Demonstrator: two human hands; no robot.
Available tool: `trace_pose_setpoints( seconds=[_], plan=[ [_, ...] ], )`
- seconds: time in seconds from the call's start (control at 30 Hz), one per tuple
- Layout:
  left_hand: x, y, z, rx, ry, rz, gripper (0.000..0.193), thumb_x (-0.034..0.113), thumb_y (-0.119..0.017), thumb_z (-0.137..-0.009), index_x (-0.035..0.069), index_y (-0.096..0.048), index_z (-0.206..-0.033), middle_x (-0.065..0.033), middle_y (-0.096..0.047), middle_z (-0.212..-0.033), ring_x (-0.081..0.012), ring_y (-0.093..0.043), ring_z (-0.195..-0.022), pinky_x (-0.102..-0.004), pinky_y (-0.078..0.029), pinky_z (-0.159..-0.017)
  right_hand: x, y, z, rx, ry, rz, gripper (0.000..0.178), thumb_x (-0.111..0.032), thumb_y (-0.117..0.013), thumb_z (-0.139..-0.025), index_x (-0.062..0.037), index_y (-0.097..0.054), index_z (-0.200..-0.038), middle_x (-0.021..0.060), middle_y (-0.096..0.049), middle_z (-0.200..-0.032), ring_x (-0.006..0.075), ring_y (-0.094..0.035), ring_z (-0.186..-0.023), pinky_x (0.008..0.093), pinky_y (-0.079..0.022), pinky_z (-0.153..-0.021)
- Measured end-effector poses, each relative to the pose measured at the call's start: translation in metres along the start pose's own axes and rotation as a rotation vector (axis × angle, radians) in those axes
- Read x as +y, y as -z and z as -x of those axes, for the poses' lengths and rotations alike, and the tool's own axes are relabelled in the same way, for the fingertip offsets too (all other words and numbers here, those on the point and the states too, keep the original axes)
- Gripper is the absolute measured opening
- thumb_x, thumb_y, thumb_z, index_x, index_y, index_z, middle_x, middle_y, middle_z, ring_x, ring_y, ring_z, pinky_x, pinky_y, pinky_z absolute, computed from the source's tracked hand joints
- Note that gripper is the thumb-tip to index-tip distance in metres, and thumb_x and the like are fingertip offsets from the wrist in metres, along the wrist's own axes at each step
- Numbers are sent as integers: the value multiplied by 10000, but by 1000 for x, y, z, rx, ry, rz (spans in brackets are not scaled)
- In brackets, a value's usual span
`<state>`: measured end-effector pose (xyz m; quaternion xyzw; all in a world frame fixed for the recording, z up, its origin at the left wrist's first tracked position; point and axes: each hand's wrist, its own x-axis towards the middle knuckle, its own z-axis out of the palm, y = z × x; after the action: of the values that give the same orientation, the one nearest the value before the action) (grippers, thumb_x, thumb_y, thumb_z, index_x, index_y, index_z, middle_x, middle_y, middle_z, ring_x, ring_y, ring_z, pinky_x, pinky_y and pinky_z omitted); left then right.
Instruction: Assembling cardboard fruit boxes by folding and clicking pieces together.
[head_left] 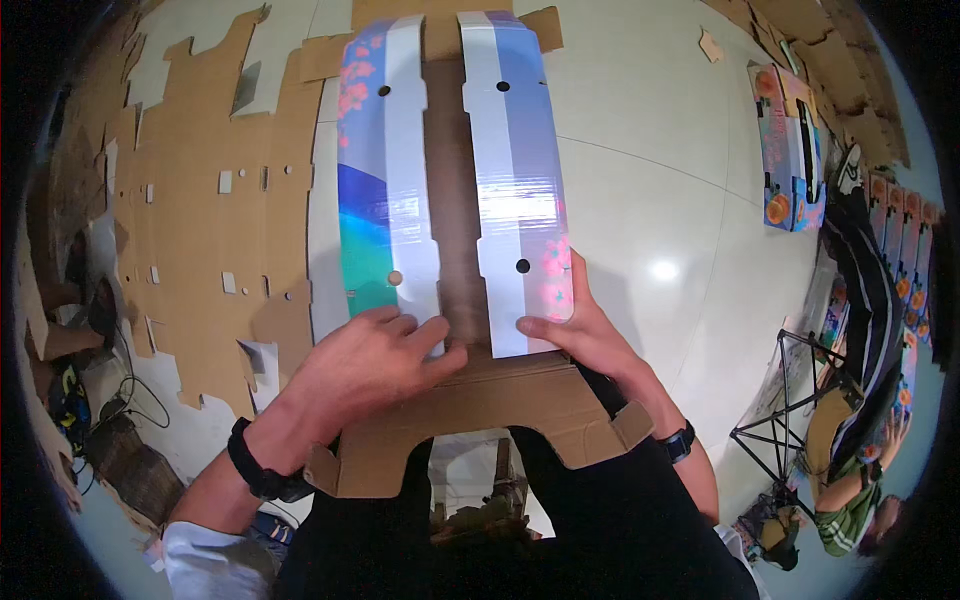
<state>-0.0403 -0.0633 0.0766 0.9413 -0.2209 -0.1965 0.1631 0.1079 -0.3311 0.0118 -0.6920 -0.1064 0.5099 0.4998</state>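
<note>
A partly folded cardboard box (520, 190) lies lengthwise before me, printed lilac, blue and green with pink blossoms. Its two long top flaps are folded inward, and a gap between them shows the brown inside. At the near end a brown end flap (480, 405) with a curved cutout hangs toward my lap. My left hand (385, 350) is closed at the near end of the left flap, thumb and forefinger by its inner corner. My right hand (590, 325) grips the near right corner, thumb on top and the other fingers along the outer side.
Flat brown cardboard sheets (210, 220) with slots and cutouts cover the floor at left. A folded printed box (790, 150) stands at right, near a black metal frame (790, 400). Another person in a green sleeve (850, 510) is at the lower right. More printed boxes (905, 240) line the far right.
</note>
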Motion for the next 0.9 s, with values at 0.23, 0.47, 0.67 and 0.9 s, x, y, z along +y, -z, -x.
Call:
trace_pose_setpoints(
  seconds=[0.23, 0.47, 0.67, 0.9],
  plan=[
    [-19, -9, 43, 74, 162, 93, 773, 106, -746, -838, 282, -571, -1570, -95, -625, -1265, -316, -555, -1430, -477, -497, -1198, 9, 8, 4, 47, -76, -145, 1103, -234, -879, -903, -71, -152, -1716, 163, -481, -1595, 281, -455, -1494, 422, -355, -1249],
    [-28, -27, 38, 257, 295, 590, 647, 147, -895, -794, 264, -741, -1411, -81, -530, -1324, -358, -427, -1549, -500, -366, -1301, 40, 12, -1, 191, -125, -274, 693, -388, -550, -1143, -66, -291, -1700, 128, -460, -1630, 265, -429, -1508, 376, -312, -1267],
    [-42, -46, 34, 426, 397, 806, 477, 157, -925, -808, 109, -787, -1262, -106, -608, -1270, -343, -554, -1424, -474, -500, -1144, 12, 28, 3, 338, 128, -402, 869, -706, -216, -1126, -33, -390, -1649, 202, -514, -1598, 324, -465, -1517, 492, -352, -1257],
    [-38, -71, 12, 625, 961, 1080, 626, 105, -910, -819, -5, -573, -1335, -158, -593, -1343, -305, -642, -1252, -463, -527, -1078, -21, -2, -5, 390, 235, 286, 620, -291, -515, -1154, -18, -319, -1674, 198, -495, -1488, 335, -564, -1374, 457, -505, -1126]
  ],
)
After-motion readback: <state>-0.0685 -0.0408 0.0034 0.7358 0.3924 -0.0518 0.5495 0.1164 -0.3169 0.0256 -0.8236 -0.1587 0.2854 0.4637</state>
